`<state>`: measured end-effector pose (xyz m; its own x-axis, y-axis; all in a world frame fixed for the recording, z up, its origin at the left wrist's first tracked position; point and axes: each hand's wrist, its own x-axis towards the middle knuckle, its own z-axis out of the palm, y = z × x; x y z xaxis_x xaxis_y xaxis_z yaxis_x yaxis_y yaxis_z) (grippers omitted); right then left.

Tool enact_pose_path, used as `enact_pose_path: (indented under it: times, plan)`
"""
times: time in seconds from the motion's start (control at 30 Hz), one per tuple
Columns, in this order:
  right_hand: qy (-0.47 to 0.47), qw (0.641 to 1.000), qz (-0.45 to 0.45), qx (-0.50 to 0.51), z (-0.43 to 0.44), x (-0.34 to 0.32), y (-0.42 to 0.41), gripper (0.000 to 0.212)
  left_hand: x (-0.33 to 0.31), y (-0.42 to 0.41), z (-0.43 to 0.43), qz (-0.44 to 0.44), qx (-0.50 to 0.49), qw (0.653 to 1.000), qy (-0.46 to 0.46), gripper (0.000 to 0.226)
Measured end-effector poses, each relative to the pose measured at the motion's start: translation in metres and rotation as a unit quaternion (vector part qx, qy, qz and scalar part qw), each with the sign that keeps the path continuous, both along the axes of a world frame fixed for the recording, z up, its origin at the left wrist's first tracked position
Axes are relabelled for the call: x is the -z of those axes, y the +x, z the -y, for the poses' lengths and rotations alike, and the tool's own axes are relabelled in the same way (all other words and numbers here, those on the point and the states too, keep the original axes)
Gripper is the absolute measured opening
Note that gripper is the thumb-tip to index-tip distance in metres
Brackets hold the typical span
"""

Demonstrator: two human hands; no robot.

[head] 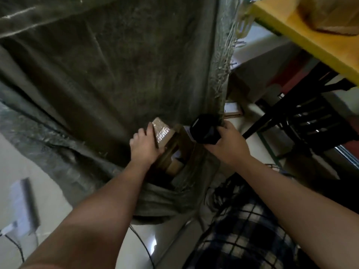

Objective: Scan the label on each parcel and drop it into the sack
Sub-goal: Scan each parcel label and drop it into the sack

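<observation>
Probably light, stiff and tape-slick, the parcel (162, 132) is gripped edgewise by the left hand (144, 145); the right hand (228, 145) clasps the scanner (204, 133).

I'm in what looks like a small parcel depot or back room: a big woven sack (108, 74) spreads across the pale floor (11, 156), cardboard parcels (240, 88) lie beside it, a yellow table (303, 33) stands on my right, and a power strip (23, 202) sits by my left arm.
</observation>
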<state>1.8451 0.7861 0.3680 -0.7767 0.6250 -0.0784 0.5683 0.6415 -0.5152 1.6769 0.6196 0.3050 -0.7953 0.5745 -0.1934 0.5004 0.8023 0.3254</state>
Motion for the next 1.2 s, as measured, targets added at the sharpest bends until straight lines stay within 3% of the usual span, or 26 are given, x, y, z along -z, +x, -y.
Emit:
enact_pose_path:
  times: [0.1,0.2,0.37,0.47,0.57,0.67,1.0,1.2]
  plan:
    - [0.003,1.0,-0.004,-0.025,-0.001,0.0,0.004,0.051,0.013,0.002,-0.002,0.021,0.016,0.993,-0.119,0.095]
    - [0.0,1.0,-0.01,-0.027,-0.005,0.0,0.01,0.046,0.009,0.007,-0.004,0.016,0.034,0.988,-0.15,0.078]
    - [-0.037,0.998,-0.05,0.024,-0.013,-0.006,0.03,0.046,-0.03,0.022,-0.016,-0.064,0.102,0.991,-0.051,0.053]
    - [-0.06,0.992,-0.098,0.055,-0.014,-0.021,0.044,0.019,-0.065,0.038,-0.029,-0.095,0.139,0.985,0.026,0.051]
    - [-0.045,0.984,-0.152,0.079,-0.014,-0.046,0.062,0.028,-0.102,0.059,-0.046,-0.128,0.168,0.973,0.097,0.05]
    - [-0.013,0.968,-0.209,0.138,-0.013,-0.077,0.084,0.022,-0.138,0.084,-0.067,-0.159,0.202,0.956,0.143,0.046]
    - [0.033,0.911,-0.315,0.265,-0.022,-0.151,0.204,0.033,-0.22,0.188,-0.138,-0.171,0.327,0.897,0.242,0.046]
    - [0.044,0.858,-0.369,0.355,-0.039,-0.195,0.279,0.017,-0.265,0.254,-0.185,-0.158,0.393,0.852,0.308,0.046]
